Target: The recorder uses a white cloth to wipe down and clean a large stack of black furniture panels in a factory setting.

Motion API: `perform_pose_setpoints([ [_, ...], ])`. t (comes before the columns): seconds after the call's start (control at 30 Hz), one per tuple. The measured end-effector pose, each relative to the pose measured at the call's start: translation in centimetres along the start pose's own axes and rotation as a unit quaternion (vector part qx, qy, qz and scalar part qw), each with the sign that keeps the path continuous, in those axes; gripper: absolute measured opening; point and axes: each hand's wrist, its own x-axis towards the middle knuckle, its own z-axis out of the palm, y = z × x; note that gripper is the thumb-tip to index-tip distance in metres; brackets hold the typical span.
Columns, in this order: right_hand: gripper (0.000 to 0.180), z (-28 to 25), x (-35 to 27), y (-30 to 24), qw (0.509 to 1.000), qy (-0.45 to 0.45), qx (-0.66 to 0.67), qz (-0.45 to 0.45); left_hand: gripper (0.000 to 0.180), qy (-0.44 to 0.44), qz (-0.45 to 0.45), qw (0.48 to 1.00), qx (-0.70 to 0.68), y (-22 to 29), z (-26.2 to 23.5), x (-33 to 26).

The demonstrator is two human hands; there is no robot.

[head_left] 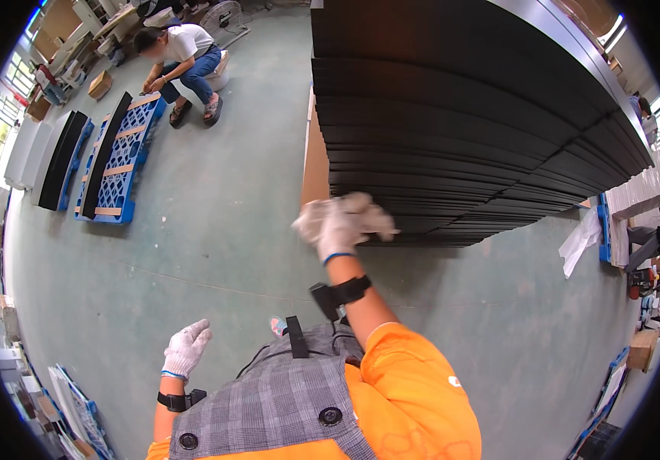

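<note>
A tall stack of thin black sheets [460, 115] fills the upper middle and right, its layered edges facing me. My right hand [343, 220], in a white work glove, reaches up to the stack's lower left corner and touches the edge of the lowest sheets; whether its fingers grip a sheet cannot be told. My left hand [186, 349], also gloved, hangs free at my lower left with fingers apart and nothing in it. Both wrists carry black bands.
A brown board [315, 157] stands against the stack's left side. At far left a blue plastic pallet [117, 157] holds black sheets, with a person [180, 57] crouching beside it. White sheets [638, 192] lie stacked at right. The floor is green.
</note>
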Motion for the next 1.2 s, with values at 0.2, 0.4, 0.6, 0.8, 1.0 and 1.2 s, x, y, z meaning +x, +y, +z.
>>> perform_pose_setpoints([
  [0.2,0.037,-4.4,-1.0,-9.2,0.860,-0.335,0.370,0.106,0.043,0.003,0.011,1.000,0.028,1.0,-0.7,0.2],
  [0.4,0.025,-16.9,6.2,-2.0,0.939,-0.201,0.244,0.135,0.043,0.000,0.012,1.000,0.000,-0.7,0.4,0.5],
  [0.6,0.029,-28.9,14.5,4.5,0.925,0.217,0.312,-0.014,0.042,-0.014,0.010,1.000,0.009,1.0,-0.7,1.6],
  [0.8,0.033,-14.8,13.8,14.1,0.966,0.145,-0.111,0.181,0.044,-0.012,0.036,0.998,0.055,3.1,-0.7,2.1],
  [1.0,0.036,-5.8,5.3,6.5,0.959,-0.026,-0.097,0.264,0.045,-0.012,-0.007,0.995,0.100,5.1,-0.9,1.4],
  [1.2,0.044,-22.6,14.0,13.8,0.820,-0.131,-0.556,-0.025,0.045,-0.013,0.039,0.994,0.102,7.7,0.4,2.4],
])
